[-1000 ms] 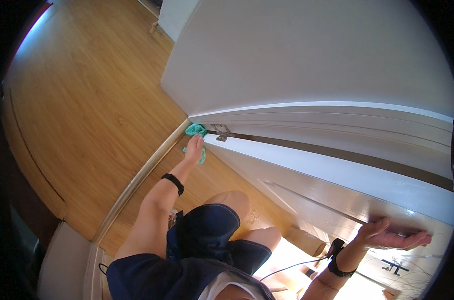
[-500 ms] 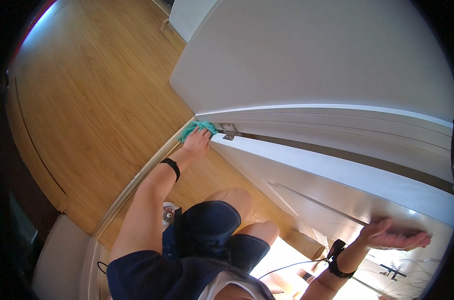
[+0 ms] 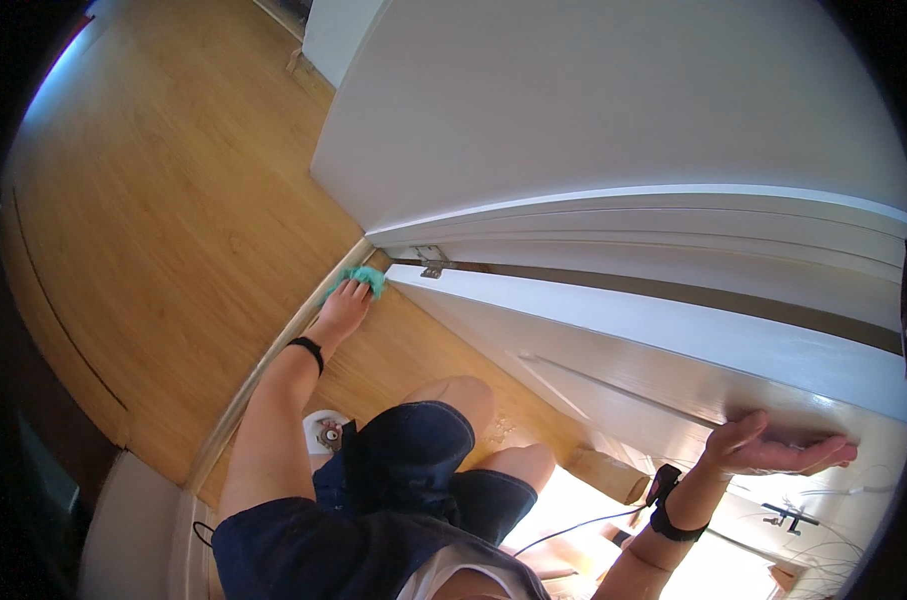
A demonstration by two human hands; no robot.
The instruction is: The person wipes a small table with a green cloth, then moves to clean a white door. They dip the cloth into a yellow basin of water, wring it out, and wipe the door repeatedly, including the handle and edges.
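Note:
My left hand (image 3: 345,308) presses a green cloth (image 3: 365,276) onto the floor beside the raised threshold strip (image 3: 273,352), close to the bottom corner of a white door (image 3: 573,309). Its fingers are bent over the cloth. Farther right, my right hand (image 3: 778,450) rests against the face of the same door, fingers stretched out and holding nothing. A metal hinge (image 3: 432,264) joins the door to the white frame (image 3: 673,212), with a dark gap between them.
Wood-look flooring (image 3: 173,190) spreads beyond the threshold, with a white wall (image 3: 613,100) on the far right. My bent knees (image 3: 453,395) are near the door. A white round object (image 3: 325,432) lies beside my leg. A thin dark cable (image 3: 578,526) runs to my right wrist.
My left hand has drawn the green cloth back toward me and to the left, away from the hinge corner. My right hand stays on the door. The view has shifted slightly.

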